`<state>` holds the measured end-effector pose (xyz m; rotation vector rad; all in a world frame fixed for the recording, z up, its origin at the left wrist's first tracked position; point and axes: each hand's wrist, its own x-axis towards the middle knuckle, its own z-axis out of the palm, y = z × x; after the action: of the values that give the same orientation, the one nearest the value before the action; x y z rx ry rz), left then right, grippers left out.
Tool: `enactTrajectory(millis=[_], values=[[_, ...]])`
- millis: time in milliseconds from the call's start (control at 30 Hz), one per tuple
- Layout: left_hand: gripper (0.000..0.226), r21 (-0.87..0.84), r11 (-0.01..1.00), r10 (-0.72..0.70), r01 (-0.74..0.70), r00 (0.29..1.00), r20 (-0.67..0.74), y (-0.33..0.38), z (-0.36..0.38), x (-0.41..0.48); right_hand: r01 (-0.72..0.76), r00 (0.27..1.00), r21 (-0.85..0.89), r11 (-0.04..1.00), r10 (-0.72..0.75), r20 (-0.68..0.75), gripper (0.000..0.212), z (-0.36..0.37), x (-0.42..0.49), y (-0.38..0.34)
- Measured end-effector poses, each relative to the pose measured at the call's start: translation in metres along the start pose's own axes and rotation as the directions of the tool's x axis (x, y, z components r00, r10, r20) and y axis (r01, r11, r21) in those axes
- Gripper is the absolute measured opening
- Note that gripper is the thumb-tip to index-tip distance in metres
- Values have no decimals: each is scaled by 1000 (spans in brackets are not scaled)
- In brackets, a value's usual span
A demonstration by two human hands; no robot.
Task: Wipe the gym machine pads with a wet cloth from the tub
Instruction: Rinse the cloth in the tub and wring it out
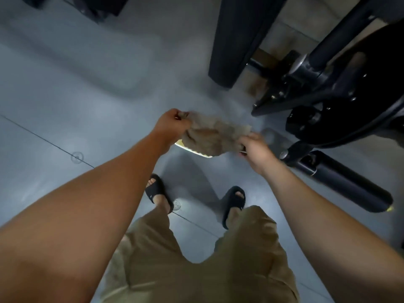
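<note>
A crumpled grey-brown cloth [213, 136] is stretched between both hands above the floor. My left hand [172, 125] grips its left end, and my right hand [254, 148] pinches its right end. Just under the cloth a pale rim of the tub [192, 150] shows, mostly hidden by the cloth. A long black machine pad [240, 38] stands at the upper middle. A black roller pad [349, 184] lies low at the right, close to my right forearm.
The black machine frame with bolts and a weight plate [341, 92] fills the upper right. Grey floor [76, 95] spreads to the left. My feet in black slides [158, 191] stand below the cloth. A round floor fitting [77, 157] sits at the left.
</note>
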<state>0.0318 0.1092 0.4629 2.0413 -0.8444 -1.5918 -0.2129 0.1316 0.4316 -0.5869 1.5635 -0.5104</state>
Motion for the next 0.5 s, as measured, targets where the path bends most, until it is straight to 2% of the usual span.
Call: enactTrajectory(millis=[67, 167, 300, 367, 500], values=[[31, 39, 999, 16, -16, 1000, -3, -18, -4, 21, -17, 998, -35, 999, 15, -54, 2, 17, 23, 9], [50, 78, 996, 43, -43, 999, 3, -59, 5, 71, -45, 995, -24, 999, 43, -92, 13, 36, 78, 35], [33, 130, 991, 15, -15, 1000, -3, -125, 44, 156, -51, 991, -128, 990, 35, -127, 9, 47, 172, 96], [36, 213, 977, 16, -23, 999, 35, -171, 70, 216, -48, 990, -189, 981, 21, -140, 3, 53, 231, 140], [37, 315, 947, 28, -56, 995, 93, -241, 113, 307, -20, 986, -357, 934, -42, -164, 17, 68, 322, 215]])
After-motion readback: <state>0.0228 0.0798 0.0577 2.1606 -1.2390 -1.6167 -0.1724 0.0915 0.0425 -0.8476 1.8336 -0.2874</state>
